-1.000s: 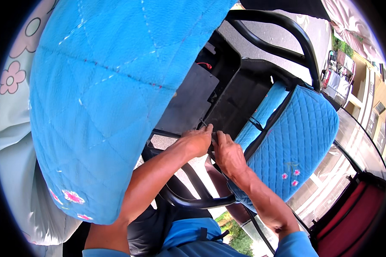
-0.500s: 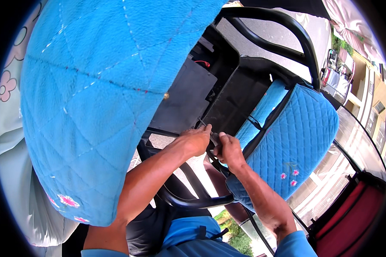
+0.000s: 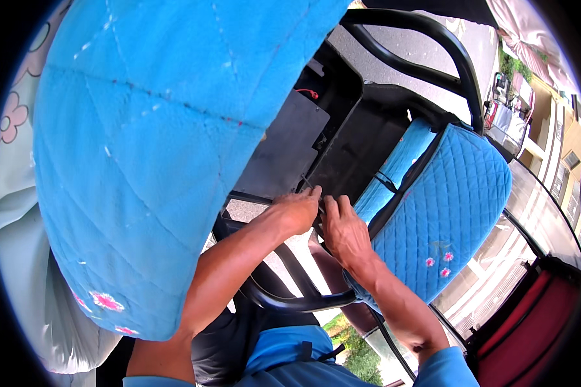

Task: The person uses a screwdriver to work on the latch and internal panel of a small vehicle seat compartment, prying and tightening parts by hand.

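Both hands work close together at the near edge of an open black seat compartment. My left hand is closed, and a thin metal rod sticks out past its fingertips, like a tool's shaft. Just to its right is my right hand, back upward, fingers curled down over the compartment's edge. What its fingers hold, if anything, is hidden. Left of the hands, a dark grey panel covers part of the compartment, with a red wire beyond it.
A large blue quilted seat cushion stands raised on the left. Another blue quilted cushion with pink flowers lies on the right. Black tubular rails curve around the far side and near side. A dark red padded part sits lower right.
My right hand has turned over at the wrist, its thumb tucked out of sight and its back now upward. My left hand stays nearly in place.
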`<act>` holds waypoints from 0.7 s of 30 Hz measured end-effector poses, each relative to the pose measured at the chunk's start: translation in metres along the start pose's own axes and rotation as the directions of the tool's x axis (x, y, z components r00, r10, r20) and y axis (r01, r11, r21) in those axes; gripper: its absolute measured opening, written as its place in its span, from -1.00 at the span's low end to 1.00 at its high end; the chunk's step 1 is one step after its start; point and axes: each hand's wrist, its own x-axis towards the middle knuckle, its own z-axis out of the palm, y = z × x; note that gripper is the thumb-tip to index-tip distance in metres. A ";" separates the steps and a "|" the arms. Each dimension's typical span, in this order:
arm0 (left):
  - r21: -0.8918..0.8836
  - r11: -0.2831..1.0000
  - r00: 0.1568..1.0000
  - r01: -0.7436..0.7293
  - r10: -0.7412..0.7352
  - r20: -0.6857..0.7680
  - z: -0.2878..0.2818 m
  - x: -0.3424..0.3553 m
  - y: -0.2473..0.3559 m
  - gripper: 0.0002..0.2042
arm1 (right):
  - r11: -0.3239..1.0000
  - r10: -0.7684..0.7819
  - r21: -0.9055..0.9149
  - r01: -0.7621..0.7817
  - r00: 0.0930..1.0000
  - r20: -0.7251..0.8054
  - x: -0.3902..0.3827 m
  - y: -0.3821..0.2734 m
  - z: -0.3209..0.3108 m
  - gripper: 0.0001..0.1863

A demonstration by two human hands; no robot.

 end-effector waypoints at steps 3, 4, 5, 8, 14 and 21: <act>0.016 1.000 1.000 -0.003 0.003 0.004 0.006 -0.001 0.001 -0.27 | 0.953 0.208 0.202 -0.227 0.972 0.113 0.007 0.014 0.019 -0.65; 0.031 1.000 1.000 -0.002 0.002 0.003 0.006 0.000 0.003 -0.28 | 0.826 0.354 0.418 -0.379 0.925 0.138 0.008 0.019 0.024 -0.69; 0.019 1.000 0.999 0.016 -0.017 0.040 0.002 0.002 0.003 -0.28 | 0.828 0.353 0.417 -0.375 0.926 0.133 0.008 0.021 0.026 -0.69; -0.006 1.000 0.999 0.026 -0.026 0.022 0.001 -0.003 0.002 -0.28 | 0.810 0.342 0.490 -0.321 0.938 0.049 0.008 0.008 0.015 -0.60; 0.000 1.000 1.000 0.012 -0.012 0.003 0.000 -0.001 0.001 -0.28 | 0.991 0.075 0.113 -0.073 0.997 -0.018 0.005 0.013 0.024 -0.65; -0.011 0.999 0.999 0.034 -0.034 0.026 -0.004 -0.002 0.002 -0.29 | 0.976 0.036 0.216 -0.015 0.995 -0.095 0.003 -0.006 -0.003 -0.61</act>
